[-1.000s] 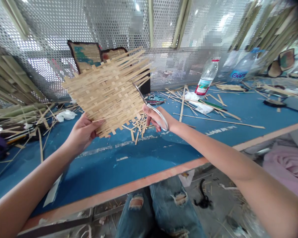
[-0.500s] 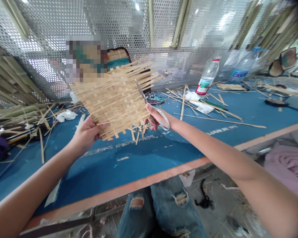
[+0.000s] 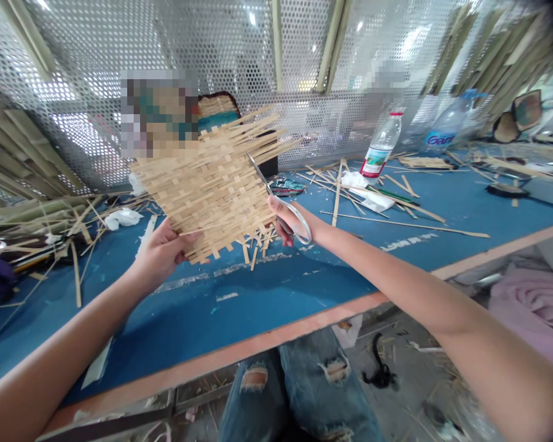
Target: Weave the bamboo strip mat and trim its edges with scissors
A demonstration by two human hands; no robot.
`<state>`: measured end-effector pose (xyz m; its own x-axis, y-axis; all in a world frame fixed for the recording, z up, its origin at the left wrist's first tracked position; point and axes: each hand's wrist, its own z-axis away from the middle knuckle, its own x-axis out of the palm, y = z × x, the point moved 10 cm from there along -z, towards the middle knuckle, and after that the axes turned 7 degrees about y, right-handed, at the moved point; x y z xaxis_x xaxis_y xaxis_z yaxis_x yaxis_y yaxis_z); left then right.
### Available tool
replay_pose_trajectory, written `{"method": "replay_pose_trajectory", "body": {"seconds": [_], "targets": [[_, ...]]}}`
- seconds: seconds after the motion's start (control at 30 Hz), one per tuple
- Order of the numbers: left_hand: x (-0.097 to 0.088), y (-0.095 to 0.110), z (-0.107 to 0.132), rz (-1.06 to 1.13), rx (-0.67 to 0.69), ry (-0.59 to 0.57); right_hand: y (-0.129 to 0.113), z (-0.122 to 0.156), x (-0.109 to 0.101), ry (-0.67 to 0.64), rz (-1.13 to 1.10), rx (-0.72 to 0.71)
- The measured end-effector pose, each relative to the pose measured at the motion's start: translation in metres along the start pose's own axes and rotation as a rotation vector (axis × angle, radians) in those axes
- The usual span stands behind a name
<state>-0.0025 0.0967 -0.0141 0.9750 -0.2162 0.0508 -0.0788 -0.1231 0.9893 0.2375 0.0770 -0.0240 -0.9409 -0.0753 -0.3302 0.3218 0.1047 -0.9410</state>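
Note:
A woven bamboo mat (image 3: 212,190) is held up tilted above the blue table. My left hand (image 3: 163,248) pinches its lower left corner, thumb on the front face. In my right hand (image 3: 288,222) are scissors with white handles (image 3: 304,224), fingers closed round them. Their blade (image 3: 257,170) lies along the mat's right edge. Long uncut strip ends stick out from the upper right of the mat, while its lower right edge is trimmed short. Cut bamboo bits (image 3: 253,248) lie on the table beneath the mat.
Bamboo strips (image 3: 338,193), white tissue (image 3: 368,191) and a red-capped bottle (image 3: 381,147) are to the right. A larger plastic bottle (image 3: 447,126) stands farther right. Bamboo pieces pile up at left (image 3: 50,215). A perforated metal wall (image 3: 239,49) stands behind the blue table (image 3: 276,294).
The view has shifted slightly. Both hands keep their hold on the mat and the scissors, and the blade stays at the mat's right edge.

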Motion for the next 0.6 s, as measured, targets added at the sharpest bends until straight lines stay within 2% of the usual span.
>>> {"method": "replay_pose_trajectory", "body": {"seconds": [0.13, 0.27, 0.47, 0.6], "targets": [[0.007, -0.008, 0.001, -0.021, -0.015, -0.081, 0.010, -0.005, -0.002, -0.023, -0.075, 0.048], [0.010, -0.010, 0.002, -0.014, -0.009, -0.107, 0.002, -0.003, -0.004, -0.028, -0.031, -0.015], [0.008, -0.006, 0.003, -0.018, 0.004, -0.068, -0.008, 0.006, -0.012, 0.096, 0.003, -0.056], [0.008, -0.005, 0.003, -0.034, 0.005, -0.065, -0.004, 0.004, -0.008, 0.072, -0.001, -0.022]]}}
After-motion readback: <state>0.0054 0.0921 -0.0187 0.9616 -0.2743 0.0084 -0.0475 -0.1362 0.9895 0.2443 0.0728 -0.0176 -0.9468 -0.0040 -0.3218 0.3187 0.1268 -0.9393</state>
